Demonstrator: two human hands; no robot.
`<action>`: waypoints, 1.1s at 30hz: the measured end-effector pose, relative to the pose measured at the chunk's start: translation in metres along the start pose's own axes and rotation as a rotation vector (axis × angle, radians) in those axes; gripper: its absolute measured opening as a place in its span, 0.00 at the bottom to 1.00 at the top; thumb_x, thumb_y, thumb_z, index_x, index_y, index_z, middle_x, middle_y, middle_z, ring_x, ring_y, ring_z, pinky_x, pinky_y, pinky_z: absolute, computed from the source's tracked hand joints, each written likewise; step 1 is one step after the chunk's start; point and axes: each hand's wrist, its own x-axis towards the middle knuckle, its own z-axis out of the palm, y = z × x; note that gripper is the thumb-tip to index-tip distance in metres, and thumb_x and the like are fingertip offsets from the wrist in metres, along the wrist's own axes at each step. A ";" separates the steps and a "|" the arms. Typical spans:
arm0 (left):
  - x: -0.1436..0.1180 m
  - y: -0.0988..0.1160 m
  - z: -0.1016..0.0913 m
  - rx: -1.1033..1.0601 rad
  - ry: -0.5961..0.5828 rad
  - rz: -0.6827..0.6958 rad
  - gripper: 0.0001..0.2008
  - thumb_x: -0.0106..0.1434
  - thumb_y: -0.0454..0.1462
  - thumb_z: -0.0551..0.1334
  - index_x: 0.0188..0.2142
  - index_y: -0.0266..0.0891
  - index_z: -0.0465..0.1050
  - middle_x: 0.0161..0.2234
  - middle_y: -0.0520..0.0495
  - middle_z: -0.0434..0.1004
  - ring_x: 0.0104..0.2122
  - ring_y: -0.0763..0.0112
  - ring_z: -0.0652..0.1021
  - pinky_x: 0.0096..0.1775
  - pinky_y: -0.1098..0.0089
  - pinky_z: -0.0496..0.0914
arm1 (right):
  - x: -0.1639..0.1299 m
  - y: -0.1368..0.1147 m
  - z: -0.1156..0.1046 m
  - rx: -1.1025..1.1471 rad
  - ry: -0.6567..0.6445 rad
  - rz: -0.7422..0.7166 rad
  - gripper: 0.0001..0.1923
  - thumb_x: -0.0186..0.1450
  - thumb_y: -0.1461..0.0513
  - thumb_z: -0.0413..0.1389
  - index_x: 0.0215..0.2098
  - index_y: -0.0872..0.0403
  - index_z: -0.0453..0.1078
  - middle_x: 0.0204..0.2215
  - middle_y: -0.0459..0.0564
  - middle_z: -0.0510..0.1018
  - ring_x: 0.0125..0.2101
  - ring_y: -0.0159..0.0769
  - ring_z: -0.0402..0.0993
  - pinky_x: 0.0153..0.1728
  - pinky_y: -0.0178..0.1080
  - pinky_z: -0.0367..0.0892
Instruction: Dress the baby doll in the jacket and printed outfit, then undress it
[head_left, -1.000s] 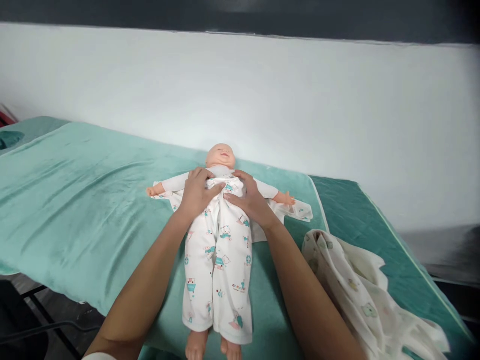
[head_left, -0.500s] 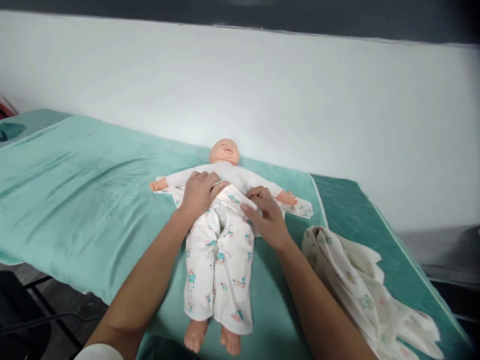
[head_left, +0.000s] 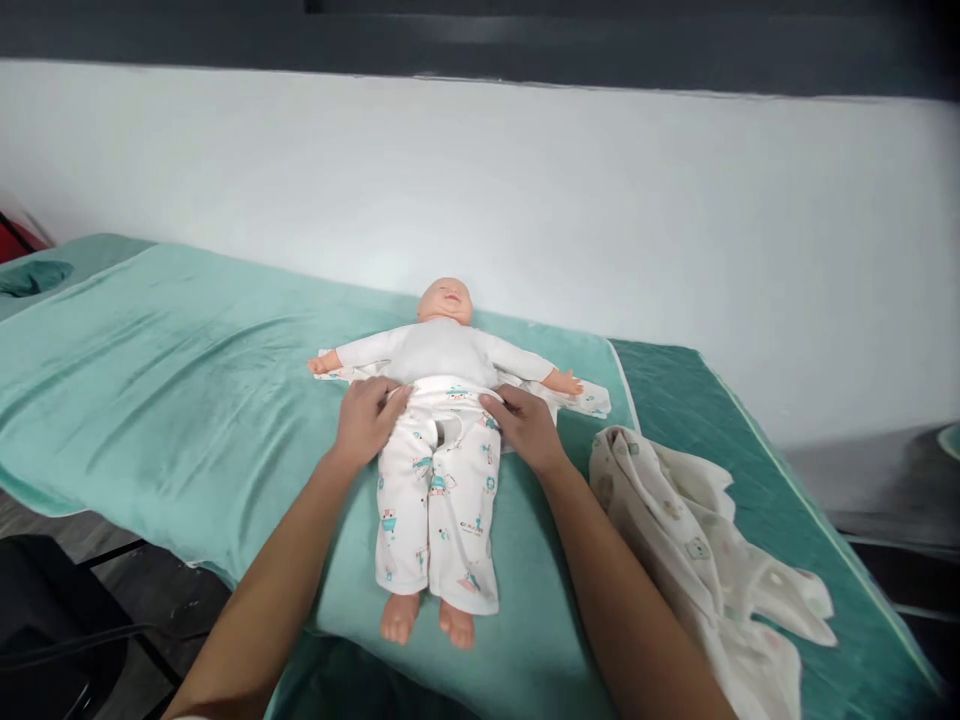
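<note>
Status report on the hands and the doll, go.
Left hand and right hand grip the printed trousers at the waistband. Baby doll on its back on the green towel. Loose printed cloth lies right, apart.

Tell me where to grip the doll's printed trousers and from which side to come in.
Grip the printed trousers at the waistband, one hip each. The doll lies flat on its back, head toward the wall, so the waistband's ends are exposed at both flanks. Come in from the feet end, as the left hand and right hand already sit there, fingers curled on the band.
</note>
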 end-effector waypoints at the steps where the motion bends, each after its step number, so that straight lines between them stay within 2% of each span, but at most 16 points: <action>1: -0.013 -0.001 -0.004 -0.023 -0.033 -0.041 0.15 0.68 0.48 0.56 0.32 0.42 0.70 0.31 0.51 0.76 0.33 0.67 0.73 0.44 0.63 0.65 | 0.001 0.000 -0.001 0.000 -0.015 0.003 0.24 0.66 0.45 0.52 0.21 0.52 0.57 0.21 0.41 0.60 0.27 0.31 0.58 0.30 0.36 0.54; 3: -0.034 -0.002 -0.010 -0.088 -0.092 -0.109 0.13 0.66 0.49 0.59 0.39 0.43 0.70 0.37 0.50 0.76 0.36 0.66 0.73 0.44 0.63 0.67 | 0.001 0.000 -0.006 0.003 -0.085 0.015 0.23 0.65 0.45 0.52 0.23 0.52 0.59 0.22 0.41 0.62 0.27 0.32 0.59 0.31 0.36 0.55; 5: -0.046 -0.004 -0.014 -0.147 -0.136 -0.116 0.16 0.63 0.49 0.63 0.44 0.43 0.68 0.42 0.47 0.73 0.42 0.64 0.73 0.45 0.63 0.68 | -0.001 -0.002 -0.014 0.006 -0.197 0.034 0.19 0.63 0.46 0.54 0.27 0.52 0.64 0.25 0.41 0.66 0.29 0.33 0.62 0.32 0.36 0.58; 9: -0.048 -0.007 -0.015 -0.179 -0.169 -0.030 0.21 0.59 0.48 0.66 0.47 0.43 0.65 0.48 0.44 0.68 0.48 0.62 0.71 0.48 0.63 0.68 | -0.020 -0.011 -0.026 -0.020 -0.376 0.062 0.19 0.56 0.47 0.63 0.37 0.52 0.71 0.34 0.44 0.75 0.36 0.37 0.68 0.37 0.36 0.62; 12: -0.045 -0.007 -0.010 -0.176 -0.131 -0.004 0.19 0.60 0.45 0.66 0.47 0.43 0.63 0.48 0.45 0.66 0.48 0.64 0.70 0.48 0.64 0.67 | -0.039 -0.019 -0.019 0.000 -0.410 0.045 0.19 0.56 0.46 0.63 0.33 0.52 0.71 0.31 0.44 0.74 0.33 0.37 0.68 0.35 0.37 0.62; 15: -0.042 -0.004 -0.003 -0.187 -0.090 -0.010 0.18 0.60 0.43 0.65 0.46 0.43 0.61 0.47 0.45 0.65 0.46 0.65 0.70 0.48 0.65 0.67 | -0.047 -0.024 -0.003 0.087 -0.333 0.048 0.18 0.60 0.47 0.58 0.29 0.53 0.70 0.26 0.44 0.71 0.30 0.35 0.64 0.32 0.36 0.60; 19: -0.024 0.000 0.009 -0.210 -0.008 -0.007 0.17 0.61 0.44 0.65 0.44 0.44 0.60 0.46 0.46 0.64 0.46 0.65 0.70 0.47 0.66 0.68 | -0.039 -0.022 0.012 0.204 -0.125 0.106 0.16 0.61 0.50 0.58 0.27 0.53 0.65 0.23 0.41 0.64 0.27 0.32 0.58 0.28 0.34 0.55; 22: 0.000 0.002 0.018 -0.178 0.022 0.023 0.16 0.62 0.43 0.65 0.44 0.43 0.61 0.46 0.46 0.65 0.47 0.65 0.70 0.48 0.66 0.68 | -0.028 -0.016 0.016 0.134 0.075 0.139 0.19 0.60 0.49 0.58 0.24 0.51 0.58 0.21 0.39 0.58 0.26 0.31 0.54 0.27 0.34 0.52; 25: 0.012 0.003 0.023 -0.145 0.002 0.036 0.14 0.63 0.43 0.64 0.42 0.42 0.63 0.46 0.45 0.65 0.48 0.65 0.70 0.50 0.66 0.68 | -0.022 -0.009 0.018 0.034 0.147 0.153 0.22 0.61 0.47 0.56 0.23 0.51 0.53 0.21 0.39 0.55 0.26 0.31 0.52 0.28 0.34 0.51; 28: -0.006 0.005 0.019 -0.127 -0.028 0.046 0.13 0.64 0.46 0.63 0.40 0.41 0.65 0.50 0.43 0.64 0.52 0.63 0.69 0.54 0.63 0.67 | -0.021 -0.002 0.020 -0.040 0.157 0.135 0.19 0.61 0.49 0.54 0.23 0.51 0.53 0.20 0.39 0.57 0.27 0.32 0.55 0.29 0.35 0.51; 33: -0.069 0.011 0.004 -0.120 -0.128 0.041 0.14 0.66 0.46 0.61 0.45 0.40 0.68 0.55 0.39 0.61 0.59 0.59 0.66 0.60 0.58 0.63 | -0.018 -0.001 0.021 -0.079 0.151 0.020 0.04 0.58 0.60 0.49 0.29 0.51 0.63 0.27 0.44 0.70 0.33 0.37 0.65 0.35 0.37 0.57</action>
